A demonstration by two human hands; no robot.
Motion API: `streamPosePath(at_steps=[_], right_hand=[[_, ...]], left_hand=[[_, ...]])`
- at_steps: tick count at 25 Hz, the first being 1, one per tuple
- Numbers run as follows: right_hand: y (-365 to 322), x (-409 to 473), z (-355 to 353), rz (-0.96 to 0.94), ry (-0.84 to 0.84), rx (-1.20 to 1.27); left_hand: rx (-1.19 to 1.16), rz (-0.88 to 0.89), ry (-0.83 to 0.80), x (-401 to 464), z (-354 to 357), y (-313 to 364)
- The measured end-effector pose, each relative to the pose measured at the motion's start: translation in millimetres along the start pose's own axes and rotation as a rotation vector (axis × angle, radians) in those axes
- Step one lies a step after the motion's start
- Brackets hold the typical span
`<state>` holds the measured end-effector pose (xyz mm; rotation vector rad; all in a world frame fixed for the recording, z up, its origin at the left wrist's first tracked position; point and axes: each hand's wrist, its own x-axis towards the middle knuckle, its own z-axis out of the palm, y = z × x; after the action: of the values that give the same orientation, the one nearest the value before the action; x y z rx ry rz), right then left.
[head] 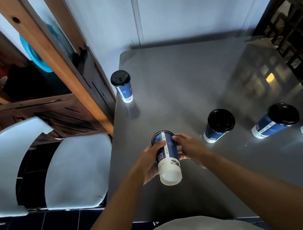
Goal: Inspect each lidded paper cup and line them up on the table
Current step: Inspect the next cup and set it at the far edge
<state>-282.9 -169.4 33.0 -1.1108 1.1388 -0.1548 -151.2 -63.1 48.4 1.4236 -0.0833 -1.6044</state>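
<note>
Lidded paper cup [167, 156] is being held over the table [191, 81] near its front-left edge, tipped w/ base toward camera, prob. for checking. Left hand [149, 161] is gripping its side; right hand [188, 146] is grasping the lid end. Other cups are standing on the table.

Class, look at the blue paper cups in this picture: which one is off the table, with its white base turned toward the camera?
The cup held between the left hand and right hand. Its lid end points away, while the other cups stand on the table.
</note>
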Motion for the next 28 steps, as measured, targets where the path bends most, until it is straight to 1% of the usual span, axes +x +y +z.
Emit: streamPosePath(at_steps=[2, 5, 7, 8, 9, 11, 12, 15, 17, 20, 22, 25, 28], right_hand=[[-4.4, 0.1, -3.2, -0.028, -0.005, 0.012], [-18.3, -4.4, -13.1, -0.1, -0.029, 0.143], [-29.7, -6.7, -17.2, -0.133, -0.025, 0.127], [-34.8, -6.7, -17.6, -0.165, -0.006, 0.044], [-38.5, -3.8, -16.8, -0.218, 0.026, -0.089], [-44.7, 0.6, -13.4, -0.325, 0.066, -0.423], [-47.0, 1.2, -10.2, -0.342, 0.052, -0.587], [-50.0, -2.1, 3.8, -0.259, -0.006, -0.985], [-45.1, -3.2, 18.0, -0.28, 0.019, -1.158], [-30.3, -6.8, 38.4, -0.462, 0.047, -1.343], [-23.2, -8.3, 43.6, -0.546, 0.07, -1.383], [-14.6, -9.5, 44.4, -0.576, 0.112, -1.412], [-6.7, -8.1, 44.2, -0.607, 0.143, -1.43]], left_hand=[[0.088, 0.027, 0.012, 2.4, -3.1, -1.5], [0.31, 0.196, 0.038, 8.3, -7.6, -7.2], [0.405, 0.288, 0.073, 12.2, -5.5, -13.0], [0.444, 0.334, 0.088, 14.5, -3.7, -15.9], [0.481, 0.374, 0.095, 17.9, -2.3, -19.4], [0.536, 0.404, 0.102, 23.9, -2.3, -29.7], [0.549, 0.395, 0.112, 24.0, -2.4, -34.3], [0.601, 0.373, 0.131, 23.6, -6.9, -45.4], [0.659, 0.353, 0.114, 26.5, -9.7, -48.0], [0.838, 0.364, 0.093, 26.4, -6.4, -44.4], [0.94, 0.375, 0.102, 20.7, -3.1, -39.6], [1.093, 0.375, 0.07, 17.8, -0.8, -40.2], [1.21, 0.414, 0.09, 22.4, -1.8, -45.5]])
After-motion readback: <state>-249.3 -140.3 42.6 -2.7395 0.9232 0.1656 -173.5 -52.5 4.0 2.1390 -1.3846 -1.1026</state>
